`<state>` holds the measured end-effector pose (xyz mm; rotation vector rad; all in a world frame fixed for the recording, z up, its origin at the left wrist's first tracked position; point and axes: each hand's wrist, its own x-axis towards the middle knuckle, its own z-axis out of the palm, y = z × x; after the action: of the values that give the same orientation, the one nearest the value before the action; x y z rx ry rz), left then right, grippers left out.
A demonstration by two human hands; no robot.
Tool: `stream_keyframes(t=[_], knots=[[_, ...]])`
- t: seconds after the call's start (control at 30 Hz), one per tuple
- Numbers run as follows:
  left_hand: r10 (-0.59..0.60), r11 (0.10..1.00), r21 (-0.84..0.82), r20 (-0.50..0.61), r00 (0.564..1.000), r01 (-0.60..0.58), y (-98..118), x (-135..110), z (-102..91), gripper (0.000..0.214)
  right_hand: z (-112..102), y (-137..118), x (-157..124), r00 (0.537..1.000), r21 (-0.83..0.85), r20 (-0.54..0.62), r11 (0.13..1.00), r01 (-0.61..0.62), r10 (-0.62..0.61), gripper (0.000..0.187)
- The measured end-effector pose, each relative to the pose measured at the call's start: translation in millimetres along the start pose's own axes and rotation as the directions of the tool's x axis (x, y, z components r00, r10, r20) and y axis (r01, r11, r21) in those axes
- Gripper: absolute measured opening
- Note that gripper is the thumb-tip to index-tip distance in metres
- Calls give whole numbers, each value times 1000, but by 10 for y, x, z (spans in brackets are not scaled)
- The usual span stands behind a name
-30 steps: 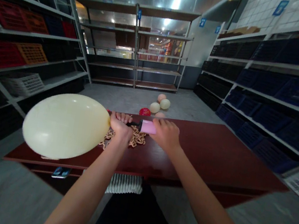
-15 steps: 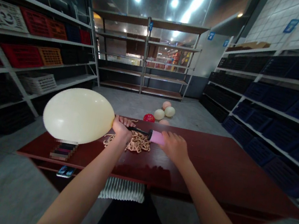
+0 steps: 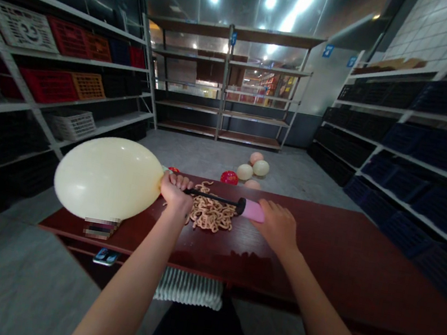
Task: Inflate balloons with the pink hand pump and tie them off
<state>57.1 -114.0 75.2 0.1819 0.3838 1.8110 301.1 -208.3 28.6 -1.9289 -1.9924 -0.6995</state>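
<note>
A large pale cream balloon [image 3: 108,178] hangs to the left above the table, its neck pinched in my left hand [image 3: 177,189]. That hand is closed round the neck and the end of a hand balloon pump [image 3: 253,211]; the join between them is hidden by my fingers. My right hand [image 3: 280,225] is wrapped around the pump's pink barrel. Between the hands a thin black rod [image 3: 216,196] shows. Below it, a heap of tan, curled, noodle-like strands [image 3: 211,214] lies on the dark red table [image 3: 320,252].
Several inflated balloons [image 3: 261,168] rest on the floor past the table, near a red object [image 3: 229,177]. A phone [image 3: 106,256] lies on the shelf under the tabletop, left of a ribbed pale cloth [image 3: 190,289]. Racks with crates [image 3: 51,86] line both sides.
My right hand has drawn the pink barrel rightward, away from the left hand, so more black rod shows. The balloon and left hand sit slightly further left.
</note>
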Motion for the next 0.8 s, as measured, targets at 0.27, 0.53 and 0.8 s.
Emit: stream_keyframes(t=[0.27, 0.53, 0.8], knots=[[7, 1000, 11, 61, 998, -7, -266, -211, 116, 48, -117, -187, 39, 999, 28, 20, 999, -41, 40, 24], [-85, 993, 91, 38, 996, 81, -674, -413, 61, 52, -161, -502, -4, 996, 49, 47, 996, -81, 79, 24], [-142, 978, 148, -35, 989, 145, -672, -236, -150, 44, 65, -448, -141, 994, 77, 111, 997, -19, 11, 22]])
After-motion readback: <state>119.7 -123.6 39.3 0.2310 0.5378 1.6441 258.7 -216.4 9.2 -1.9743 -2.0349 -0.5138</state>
